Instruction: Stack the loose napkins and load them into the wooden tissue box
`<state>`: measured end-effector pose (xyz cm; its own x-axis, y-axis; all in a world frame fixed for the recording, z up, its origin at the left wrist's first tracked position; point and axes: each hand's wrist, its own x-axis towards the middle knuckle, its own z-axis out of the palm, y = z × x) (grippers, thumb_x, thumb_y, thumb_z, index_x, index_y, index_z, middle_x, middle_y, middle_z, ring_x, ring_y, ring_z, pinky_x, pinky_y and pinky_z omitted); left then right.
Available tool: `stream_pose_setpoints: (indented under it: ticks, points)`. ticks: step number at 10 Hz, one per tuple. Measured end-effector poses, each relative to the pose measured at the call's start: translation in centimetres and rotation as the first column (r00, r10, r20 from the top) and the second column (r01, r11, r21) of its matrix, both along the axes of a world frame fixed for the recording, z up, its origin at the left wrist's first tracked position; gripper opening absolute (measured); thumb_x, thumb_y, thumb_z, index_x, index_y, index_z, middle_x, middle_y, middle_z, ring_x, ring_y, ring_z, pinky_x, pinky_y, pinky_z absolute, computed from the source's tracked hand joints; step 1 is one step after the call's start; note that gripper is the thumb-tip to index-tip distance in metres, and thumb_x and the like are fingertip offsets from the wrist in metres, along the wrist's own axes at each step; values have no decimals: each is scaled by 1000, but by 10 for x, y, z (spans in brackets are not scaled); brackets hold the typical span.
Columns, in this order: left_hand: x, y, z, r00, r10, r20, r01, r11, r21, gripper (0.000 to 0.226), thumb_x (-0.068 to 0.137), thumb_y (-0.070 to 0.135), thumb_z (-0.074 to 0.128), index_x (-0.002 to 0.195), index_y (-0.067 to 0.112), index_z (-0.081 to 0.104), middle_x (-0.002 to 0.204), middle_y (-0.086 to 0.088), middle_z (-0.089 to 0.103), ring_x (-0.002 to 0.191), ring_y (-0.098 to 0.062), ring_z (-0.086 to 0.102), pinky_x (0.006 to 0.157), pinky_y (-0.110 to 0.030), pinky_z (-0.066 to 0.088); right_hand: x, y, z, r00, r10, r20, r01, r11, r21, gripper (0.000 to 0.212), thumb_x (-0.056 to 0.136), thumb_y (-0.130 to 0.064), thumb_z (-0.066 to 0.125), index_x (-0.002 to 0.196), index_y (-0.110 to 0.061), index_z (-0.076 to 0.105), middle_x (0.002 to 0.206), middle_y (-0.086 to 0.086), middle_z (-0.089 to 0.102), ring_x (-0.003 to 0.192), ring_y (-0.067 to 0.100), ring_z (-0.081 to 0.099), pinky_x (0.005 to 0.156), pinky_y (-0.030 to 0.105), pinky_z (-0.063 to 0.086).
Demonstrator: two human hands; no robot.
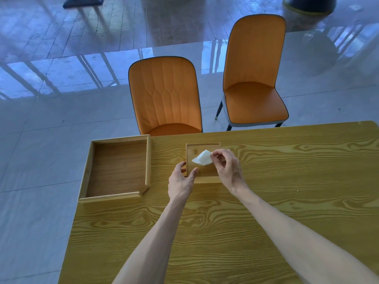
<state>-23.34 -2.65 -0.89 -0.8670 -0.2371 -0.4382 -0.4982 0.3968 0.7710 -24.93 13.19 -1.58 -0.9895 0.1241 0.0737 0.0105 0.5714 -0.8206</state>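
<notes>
A small square wooden tissue box (205, 148) sits on the table near its far edge. A white napkin (202, 158) pokes up from the box's top. My right hand (228, 166) pinches the napkin's upper right corner between thumb and fingers. My left hand (181, 181) grips the box's near left corner, thumb on its top and fingers on its left side. How much napkin lies inside the box is hidden.
A large shallow wooden tray (117, 168) lies at the table's far left corner, one side partly cut away. The wood-grain table (225, 232) stretches toward me. Two orange chairs (166, 97) (254, 78) stand beyond the far edge on a glossy floor.
</notes>
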Motion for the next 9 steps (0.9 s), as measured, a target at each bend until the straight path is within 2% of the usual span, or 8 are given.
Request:
stream_pose_setpoints:
  ticks: [2,4,5,6,7,8,9]
  points:
    - [0,0,-1,1000,-3,1,3,1000,-3,64,84,50,70,140,28,49,129,0,65,90,-13,62,89,-42,55,1,2,-2,1000,7,2,-7,999,-46,17,98,-27,58,104,-13,66,100,2,64,81,2,58,73,9,46]
    - [-1,-1,-2,1000,-8,10,8,1000,0,65,84,51,70,141,28,48,130,-1,64,91,-14,61,90,-43,55,3,6,-4,997,52,-58,-56,996,-72,15,100,-24,54,105,-12,60,100,5,63,87,19,65,78,32,57]
    - [-1,-2,-3,1000,-14,22,14,1000,-10,66,84,52,69,141,27,47,131,-2,64,94,-15,62,91,-44,55,3,6,-2,999,44,-30,-45,997,-59,19,101,-30,51,107,-13,58,101,2,64,89,18,65,80,37,58]
    - [-3,-2,2,998,-44,50,45,999,-31,66,85,52,68,142,26,45,132,-2,63,97,-16,62,93,-43,54,3,4,5,998,-56,22,58,988,-140,25,102,-39,44,112,-19,55,103,-2,64,92,19,67,82,42,58]
    - [-10,-5,9,980,-164,116,177,978,-109,66,89,52,62,145,24,41,133,-4,62,112,-24,62,97,-44,51,3,4,15,997,-75,27,76,997,-18,24,104,-32,43,113,-14,56,104,0,63,93,15,61,77,30,54]
    - [-18,-12,22,903,-345,255,409,872,-268,61,92,53,53,144,23,42,132,-5,62,117,-28,60,97,-44,50,3,9,22,997,-61,54,52,987,152,23,102,-28,46,108,-12,61,104,7,69,86,17,62,66,24,49]
    - [-22,-18,41,858,-432,277,513,714,-477,43,94,51,48,124,22,59,116,-4,69,103,-27,64,82,-38,51,3,14,33,979,-31,200,-38,942,333,23,100,-27,50,109,-13,67,105,5,73,88,21,67,67,31,53]
